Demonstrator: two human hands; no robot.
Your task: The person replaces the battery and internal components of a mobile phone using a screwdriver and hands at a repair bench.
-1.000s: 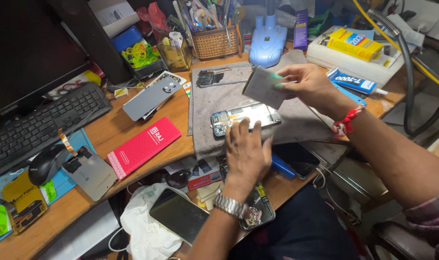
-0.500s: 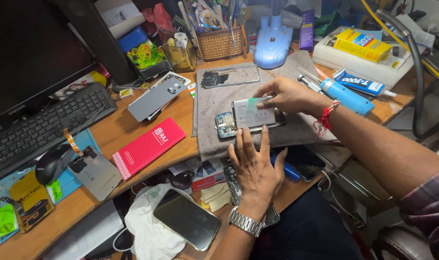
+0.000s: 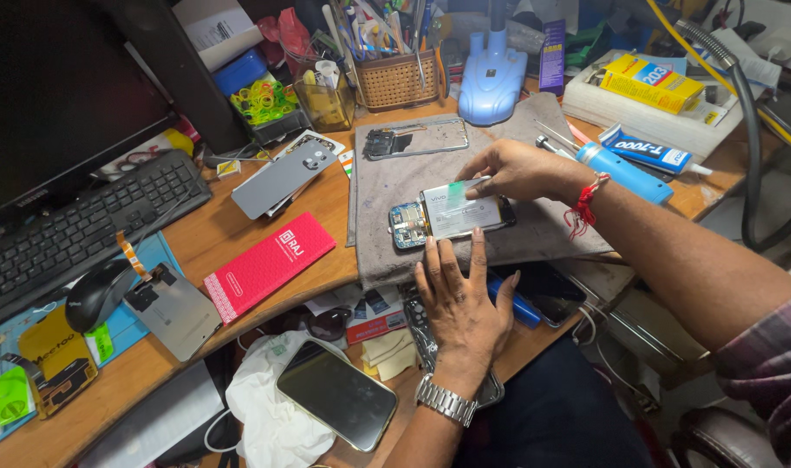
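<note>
Fingertips only, no real grip going on: the right hand (image 3: 518, 170) presses its fingers down on the flat silver-grey battery pack with a green tab (image 3: 461, 211), which sits in the opened-up phone body with a blue circuit board showing at one end (image 3: 413, 224). Nothing is wrapped or pinched, just flat pressure from above. A red thread is tied round that wrist.

Left hand (image 3: 461, 299), with a steel watch on its wrist, lies palm down and spread open, its fingertips touching the near edge of the same phone.

That phone lies on a stained grey cloth mat (image 3: 534, 238) draped over the front of the wooden desk (image 3: 213, 238). Further back on the mat lies a bare silver phone frame (image 3: 417, 139), well apart from the hands. Off the mat to the left there's a grey phone back cover with a camera cutout (image 3: 278, 179) and a flat red box (image 3: 270, 265) near the desk edge. A blue cylinder-shaped tool (image 3: 625, 172) rests just beside the right wrist.
</note>
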